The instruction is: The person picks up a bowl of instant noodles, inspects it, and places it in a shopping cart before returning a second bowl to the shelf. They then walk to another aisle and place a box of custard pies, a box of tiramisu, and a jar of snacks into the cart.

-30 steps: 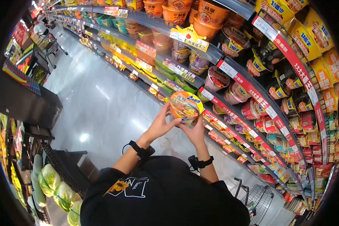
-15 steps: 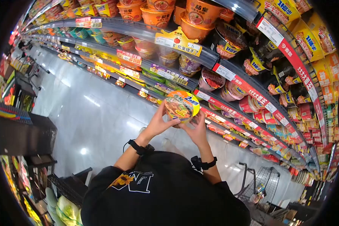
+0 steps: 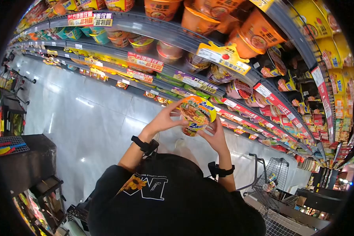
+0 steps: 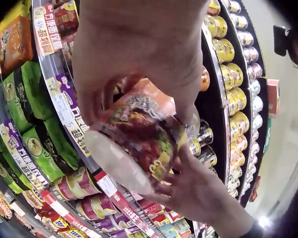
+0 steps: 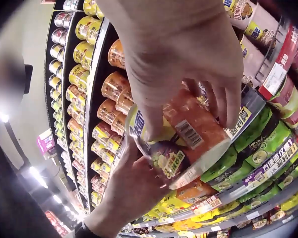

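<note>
Both hands hold an instant noodle cup (image 3: 196,114) in front of the chest, its orange and yellow lid turned up toward the head camera. The left hand (image 3: 163,118) grips the cup's left side, the thumb lying across the near wall. On the opposite side the right hand (image 3: 217,138) grips it low down. In the left wrist view the cup's pale base and a food picture on its wall show between the hands. A barcode on the orange wall of the noodle cup (image 5: 203,131) faces the right wrist camera.
Long shelves (image 3: 145,27) of noodle cups and packets curve along the far and right sides, with price labels on their edges. A wire shopping cart (image 3: 269,181) stands at the right. Dark display stands (image 3: 31,161) line the left of the grey floor (image 3: 90,106).
The cup has tipped so that more of its printed side shows in the head view. Both hands still hold it. The view of the shelves and cart has shifted as the head turned.
</note>
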Motion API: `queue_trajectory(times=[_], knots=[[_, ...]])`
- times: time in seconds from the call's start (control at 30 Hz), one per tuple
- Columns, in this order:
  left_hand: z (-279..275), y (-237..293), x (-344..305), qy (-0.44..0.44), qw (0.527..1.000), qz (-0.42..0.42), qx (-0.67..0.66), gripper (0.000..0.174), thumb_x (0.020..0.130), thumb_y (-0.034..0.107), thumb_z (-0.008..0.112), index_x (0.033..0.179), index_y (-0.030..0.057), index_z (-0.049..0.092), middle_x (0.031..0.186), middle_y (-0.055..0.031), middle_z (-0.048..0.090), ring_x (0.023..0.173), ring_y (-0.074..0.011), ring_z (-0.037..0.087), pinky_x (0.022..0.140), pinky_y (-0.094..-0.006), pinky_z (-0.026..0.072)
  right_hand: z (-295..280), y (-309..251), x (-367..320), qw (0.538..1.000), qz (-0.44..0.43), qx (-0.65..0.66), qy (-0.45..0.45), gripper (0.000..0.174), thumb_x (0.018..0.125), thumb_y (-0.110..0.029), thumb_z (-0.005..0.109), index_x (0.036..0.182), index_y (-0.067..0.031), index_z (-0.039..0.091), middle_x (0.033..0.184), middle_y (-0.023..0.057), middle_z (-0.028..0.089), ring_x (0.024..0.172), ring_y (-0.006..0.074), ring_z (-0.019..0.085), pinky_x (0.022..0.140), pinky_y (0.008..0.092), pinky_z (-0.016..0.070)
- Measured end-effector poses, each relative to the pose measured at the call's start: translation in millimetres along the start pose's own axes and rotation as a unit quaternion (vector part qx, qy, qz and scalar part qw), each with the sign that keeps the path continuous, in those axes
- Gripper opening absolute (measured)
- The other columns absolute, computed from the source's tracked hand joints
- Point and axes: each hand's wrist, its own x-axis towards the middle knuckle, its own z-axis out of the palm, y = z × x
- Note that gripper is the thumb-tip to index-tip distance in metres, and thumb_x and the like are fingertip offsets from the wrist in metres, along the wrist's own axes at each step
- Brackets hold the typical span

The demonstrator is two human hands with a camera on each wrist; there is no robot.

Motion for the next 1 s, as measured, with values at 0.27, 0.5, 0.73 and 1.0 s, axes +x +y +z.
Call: queue_trajectory(times=[0.27, 0.5, 0.73, 1.0], knots=[[-54, 19, -14, -0.047, 0.997, -0.006, 0.060, 0.096, 0.071, 0.029, 0.091, 0.148, 0.0046, 0.040, 0.135, -0.0102, 0.051, 0.122, -0.0227, 0.054, 0.099, -0.0395, 0.0497, 58, -26, 8, 0.999, -0.012, -0.023, -0.034, 0.100, 0.074, -0.024, 0.088, 0.152, -0.0055, 0.028, 0.142, 0.0162, 0.050, 0.131, 0.0305, 0.051, 0.105, 0.0441, 0.0460], [-67, 7, -18, -0.084, 0.994, -0.011, 0.076, 0.094, 0.072, 0.029, 0.090, 0.148, 0.0054, 0.040, 0.126, -0.0070, 0.057, 0.113, -0.0188, 0.058, 0.094, -0.0358, 0.0504, 76, -39, -9, 0.999, 0.001, -0.031, 0.009, 0.097, 0.076, -0.024, 0.087, 0.151, -0.0052, 0.030, 0.140, 0.0156, 0.052, 0.130, 0.0302, 0.053, 0.106, 0.0437, 0.0453], [-49, 31, -40, -0.165, 0.984, -0.019, 0.065, 0.098, 0.073, 0.023, 0.090, 0.153, 0.0054, 0.035, 0.105, -0.0005, 0.063, 0.086, -0.0085, 0.055, 0.077, -0.0244, 0.0473, 87, -31, -59, 0.997, -0.018, 0.015, 0.077, 0.093, 0.077, -0.024, 0.087, 0.149, -0.0055, 0.031, 0.140, 0.0152, 0.052, 0.129, 0.0285, 0.053, 0.106, 0.0427, 0.0454], [-16, 36, -106, -0.210, 0.977, 0.001, -0.034, 0.091, 0.077, 0.010, 0.086, 0.152, 0.0047, 0.035, 0.114, -0.0007, 0.063, 0.096, -0.0079, 0.056, 0.080, -0.0255, 0.0490, 113, -24, -144, 0.989, -0.007, 0.044, 0.140, 0.087, 0.078, -0.021, 0.087, 0.145, -0.0060, 0.034, 0.137, 0.0135, 0.053, 0.129, 0.0271, 0.052, 0.106, 0.0439, 0.0444]])
